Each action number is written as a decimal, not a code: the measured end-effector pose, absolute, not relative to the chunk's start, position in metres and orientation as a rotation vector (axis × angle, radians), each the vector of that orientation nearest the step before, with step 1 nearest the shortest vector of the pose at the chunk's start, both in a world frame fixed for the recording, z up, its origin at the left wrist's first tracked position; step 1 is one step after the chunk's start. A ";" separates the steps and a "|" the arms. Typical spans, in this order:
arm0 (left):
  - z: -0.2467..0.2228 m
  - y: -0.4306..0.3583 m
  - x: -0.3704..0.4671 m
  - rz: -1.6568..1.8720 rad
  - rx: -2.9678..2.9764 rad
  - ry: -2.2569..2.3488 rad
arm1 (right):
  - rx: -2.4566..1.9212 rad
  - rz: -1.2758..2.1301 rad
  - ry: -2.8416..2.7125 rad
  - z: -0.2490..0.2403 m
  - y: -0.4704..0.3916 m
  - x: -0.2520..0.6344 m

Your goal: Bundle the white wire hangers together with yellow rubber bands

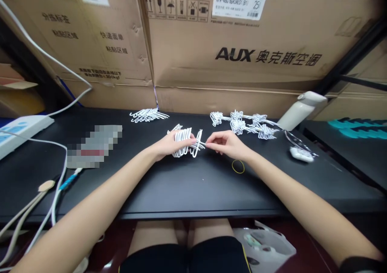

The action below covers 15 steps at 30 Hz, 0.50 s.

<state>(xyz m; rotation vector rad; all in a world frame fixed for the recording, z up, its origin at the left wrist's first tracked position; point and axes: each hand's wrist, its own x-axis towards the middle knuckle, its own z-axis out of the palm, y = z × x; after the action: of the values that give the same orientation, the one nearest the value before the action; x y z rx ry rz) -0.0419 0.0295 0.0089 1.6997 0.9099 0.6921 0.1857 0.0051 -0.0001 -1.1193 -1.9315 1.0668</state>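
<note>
Beneath the table's edge, I see the seated person's dark shorts (186, 259), with a translucent plastic bag (272, 249) beside the legs. On the black table (193, 196), a thin yellow band (237, 160) lies near the right forearm. Past it, over the middle of the tabletop, the left hand (167, 145) is wrapped around a bunch of white hooks (183, 142), their curved ends poking out above and below the fingers. The right hand (225, 145) has its thumb and forefinger pinched together on the tip of the stems at the bunch's right end. Behind the hands, a loose heap of similar hooks (146, 115) lies to the left, and several tied-looking bundles (238, 126) to the right, just beside a tilted pale bottle (300, 111). Large cardboard boxes (272, 77) rise at the back.
</note>
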 end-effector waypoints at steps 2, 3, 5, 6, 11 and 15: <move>0.008 0.030 -0.041 0.700 1.691 0.912 | -1.122 1.054 -1.924 -0.001 0.004 0.185; 0.007 0.030 -0.041 0.700 1.679 0.917 | -1.122 1.050 -1.926 -0.001 0.004 0.184; 0.006 0.030 -0.041 0.681 1.660 0.919 | -1.111 1.047 -1.940 -0.002 0.004 0.183; 0.005 0.030 -0.040 0.670 1.654 0.919 | -1.101 1.050 -1.945 -0.003 0.004 0.183; 0.003 0.028 -0.039 0.637 1.607 0.881 | -1.076 1.075 -1.866 -0.005 -0.001 0.174; 0.002 0.027 -0.038 0.627 1.553 0.842 | -1.089 1.017 -1.818 -0.004 -0.006 0.168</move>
<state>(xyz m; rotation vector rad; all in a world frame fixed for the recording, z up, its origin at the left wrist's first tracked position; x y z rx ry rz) -0.0380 0.0273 0.0021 1.5527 0.8420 0.6270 0.1678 -0.0060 -0.0037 -1.0888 -1.8175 1.0173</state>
